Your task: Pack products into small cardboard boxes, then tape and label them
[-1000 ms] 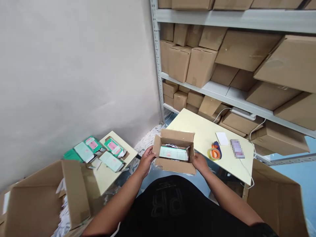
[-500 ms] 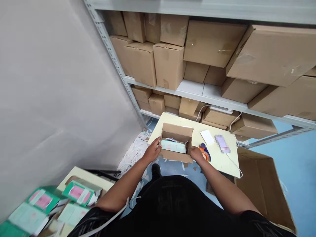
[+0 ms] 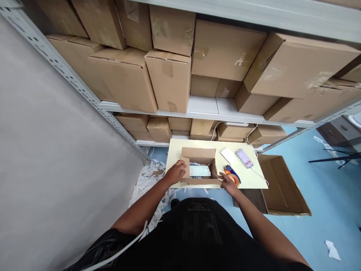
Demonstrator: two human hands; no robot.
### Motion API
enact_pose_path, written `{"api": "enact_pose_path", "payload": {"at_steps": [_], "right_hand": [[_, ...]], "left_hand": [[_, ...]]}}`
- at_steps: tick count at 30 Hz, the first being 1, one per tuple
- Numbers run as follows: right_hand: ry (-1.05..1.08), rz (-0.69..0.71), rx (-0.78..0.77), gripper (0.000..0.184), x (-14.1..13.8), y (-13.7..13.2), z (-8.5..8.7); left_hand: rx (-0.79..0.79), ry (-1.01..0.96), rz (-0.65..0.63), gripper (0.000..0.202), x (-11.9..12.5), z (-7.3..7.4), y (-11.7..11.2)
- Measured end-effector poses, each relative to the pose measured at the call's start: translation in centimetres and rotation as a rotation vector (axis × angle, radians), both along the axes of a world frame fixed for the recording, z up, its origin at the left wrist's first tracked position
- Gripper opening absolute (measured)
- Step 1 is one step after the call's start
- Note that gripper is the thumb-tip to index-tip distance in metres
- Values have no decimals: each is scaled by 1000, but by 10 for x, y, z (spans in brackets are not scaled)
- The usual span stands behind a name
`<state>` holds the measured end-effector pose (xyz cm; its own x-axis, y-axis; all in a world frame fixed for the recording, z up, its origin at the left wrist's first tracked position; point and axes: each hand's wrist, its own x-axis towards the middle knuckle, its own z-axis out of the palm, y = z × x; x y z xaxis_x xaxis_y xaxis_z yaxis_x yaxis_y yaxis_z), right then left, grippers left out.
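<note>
An opened cardboard box (image 3: 199, 181) stands on the pale yellow table, its flaps up or partly folded. Inside lies a light green and white packet (image 3: 199, 171); the rest of the contents is hard to make out. My left hand (image 3: 176, 173) rests with its fingers against the box's left flap (image 3: 185, 168), not gripping it. At the box's right front corner is my right hand (image 3: 228, 184), fingers spread and touching or close to the right flap. Just beside that hand lies a blue and orange tape dispenser (image 3: 232, 175).
On the table (image 3: 259, 180) are a white card (image 3: 228, 155) and a blurred-out purple item (image 3: 244, 158) with a cable. Shelves of cartons (image 3: 169, 81) rise behind. A large open carton (image 3: 284, 184) stands right; paper strips (image 3: 141, 192) litter the floor left.
The box has gone from my two-handed hold to the table. My grip on its sides has loosened, and the left flap now leans inward. The view has turned right.
</note>
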<state>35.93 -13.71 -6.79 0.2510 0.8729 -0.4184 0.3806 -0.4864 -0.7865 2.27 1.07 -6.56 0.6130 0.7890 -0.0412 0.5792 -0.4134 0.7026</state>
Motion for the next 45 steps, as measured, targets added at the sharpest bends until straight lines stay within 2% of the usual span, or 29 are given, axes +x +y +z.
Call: {"api": "enact_pose_path", "payload": {"at_steps": [3,6,8,11,13,15,17,19,21,24,26,28,30,32,34,36,38,40,42,45], "right_hand": [[4,103,69,74,-5,-8,-8],[-87,71,94,65,-17,11,-7],[-140,30,68,56,-22,31,-3],[-210,37,42,52,-19,53,-1],[-232,67,43,52,-14,57,-4],[-229,79,44,51,-11,55,-10],[-226,67,53,49,-12,52,-14],[-235,47,73,47,-16,50,-17],[-241,25,87,47,-19,51,-17],[-170,50,80,49,-14,53,-16],[-87,127,89,48,3,48,-16],[-112,182,118,44,32,36,-19],[-345,153,121,44,67,22,-24],[-634,115,-5,48,100,12,-32],[-752,132,-196,48,124,11,-42],[-693,177,-371,40,136,16,-54],[-602,192,-461,31,138,24,-62],[-580,163,-437,26,136,28,-64],[-597,106,-323,24,133,28,-57],[-571,26,-102,30,122,28,-25]], "left_hand": [[2,4,21,47,2,0,11],[-13,-39,101,64,4,-1,12],[-78,-105,194,73,5,-3,11],[-205,-236,375,68,7,-4,21],[-288,-314,487,62,11,1,36],[-351,-373,535,61,19,9,53],[-347,-399,492,57,26,18,63],[-258,-365,416,51,31,25,61],[-111,-267,330,44,33,26,46],[155,-65,188,34,36,18,14],[296,72,138,30,39,11,-3],[378,193,127,32,45,7,-11],[420,282,112,35,51,7,-13],[431,338,105,36,56,8,-12],[399,365,66,38,61,10,-13],[321,366,11,42,66,13,-14],[218,338,20,44,72,18,-16],[102,275,148,42,77,24,-14],[-41,171,310,37,82,30,-10],[-329,-28,496,28,84,35,-1]]}}
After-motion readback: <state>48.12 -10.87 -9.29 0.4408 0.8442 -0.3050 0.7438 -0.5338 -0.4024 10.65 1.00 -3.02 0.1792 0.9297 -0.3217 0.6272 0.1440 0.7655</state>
